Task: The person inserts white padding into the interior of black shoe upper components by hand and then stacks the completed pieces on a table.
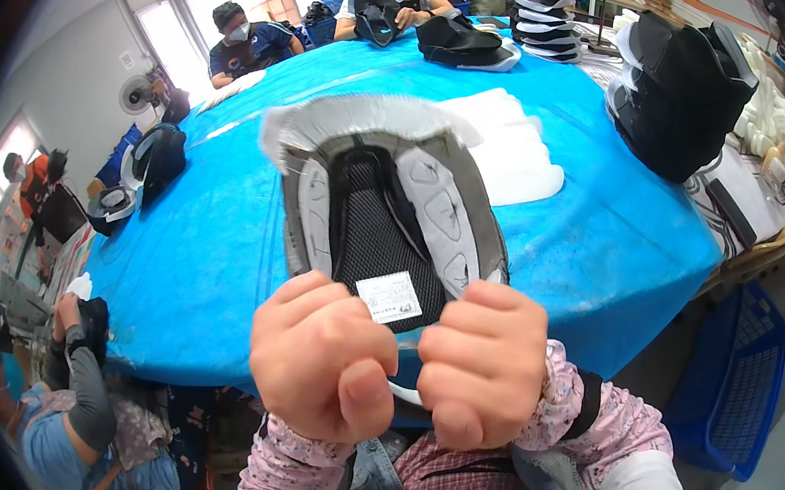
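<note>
Both my hands are closed on the near edge of a padded black and grey shell-like piece [379, 210]. It has a black mesh panel down its middle, grey padded sides with raised shapes, a white label near my fingers and a pale fuzzy flap at its far end. My left hand [323, 357] grips left of the label, thumb toward me. My right hand [480, 364] is curled over the edge on the right. The gripped edge itself is hidden under my fingers. The piece is held up above a table with a blue cover [586, 227].
White flat pieces [517, 153] lie beyond the held piece. A stack of black padded pieces [681, 98] stands at the right, another [546, 17] farther back. More black pieces [160, 163] sit at the left edge. Several people work around the table; a blue crate [728, 376] is below right.
</note>
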Demonstrator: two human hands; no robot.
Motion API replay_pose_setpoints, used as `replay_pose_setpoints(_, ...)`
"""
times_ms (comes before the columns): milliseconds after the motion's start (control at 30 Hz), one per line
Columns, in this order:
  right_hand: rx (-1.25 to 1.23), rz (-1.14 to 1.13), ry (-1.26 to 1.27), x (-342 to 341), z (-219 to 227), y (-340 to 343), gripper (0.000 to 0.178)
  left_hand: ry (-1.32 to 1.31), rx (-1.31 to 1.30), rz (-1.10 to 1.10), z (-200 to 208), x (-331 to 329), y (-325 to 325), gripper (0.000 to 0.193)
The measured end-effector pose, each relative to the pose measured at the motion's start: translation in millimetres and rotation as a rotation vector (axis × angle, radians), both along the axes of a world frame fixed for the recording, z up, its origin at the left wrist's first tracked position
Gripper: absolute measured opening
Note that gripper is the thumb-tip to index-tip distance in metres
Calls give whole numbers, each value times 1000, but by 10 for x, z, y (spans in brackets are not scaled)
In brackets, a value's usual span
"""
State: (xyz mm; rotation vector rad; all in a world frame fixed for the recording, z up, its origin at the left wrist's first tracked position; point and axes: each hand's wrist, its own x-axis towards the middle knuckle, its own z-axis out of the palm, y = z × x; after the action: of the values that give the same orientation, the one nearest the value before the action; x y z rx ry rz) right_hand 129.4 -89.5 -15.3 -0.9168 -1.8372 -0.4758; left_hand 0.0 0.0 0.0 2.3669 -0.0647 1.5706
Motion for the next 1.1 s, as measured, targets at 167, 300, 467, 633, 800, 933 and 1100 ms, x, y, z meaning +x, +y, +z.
replay_pose_setpoints(167,-22,254,128,-74,-8,75,14,-101,-619,-363,-170,54,-28,42)
replay_pose_setpoints(300,-15,188,126,280,-159,216,20,-147,-596,-373,-92,-23,-3,45)
replay_pose_setpoints(467,-103,410,451,26,-191,188,31,-146,-1097,-697,-253,175,-34,44)
replay_pose_setpoints(633,-131,488,414,-22,-208,168,29,-196,-1016,-740,-260,192,-92,46)
replay_pose_setpoints(800,-21,94,28,336,-181,126,23,-63,-181,-142,-113,-12,140,41)
replay_pose_setpoints(933,-109,-2,-71,326,-266,89,28,149,383,85,39,-110,70,43)
replay_pose_setpoints(1100,-218,-92,-109,120,-564,36,21,172,472,131,-120,-27,160,33)
